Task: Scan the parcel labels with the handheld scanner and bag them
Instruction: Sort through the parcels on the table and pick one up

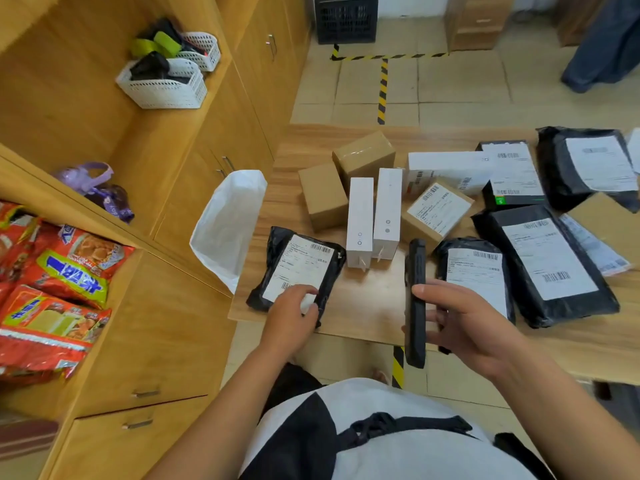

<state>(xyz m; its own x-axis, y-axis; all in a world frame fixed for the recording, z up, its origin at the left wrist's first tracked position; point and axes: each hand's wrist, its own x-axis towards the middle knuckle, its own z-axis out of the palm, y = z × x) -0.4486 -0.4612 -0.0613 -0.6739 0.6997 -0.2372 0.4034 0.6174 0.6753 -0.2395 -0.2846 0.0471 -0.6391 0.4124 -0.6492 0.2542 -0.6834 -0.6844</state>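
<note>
black parcel [296, 271] label-up, table corner | black scanner [415, 303] held edge-on

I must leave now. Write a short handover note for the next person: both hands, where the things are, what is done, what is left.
Left hand: fingers resting on the small black parcel at the table's near left edge, label up.
Right hand: holds the black handheld scanner upright, beside that parcel.
White bag: hangs off the table's left edge, looks flat.
Done: no parcel visibly bagged.
Left: scan and bag this parcel, then the other black mailers and the boxes on the table.
</note>
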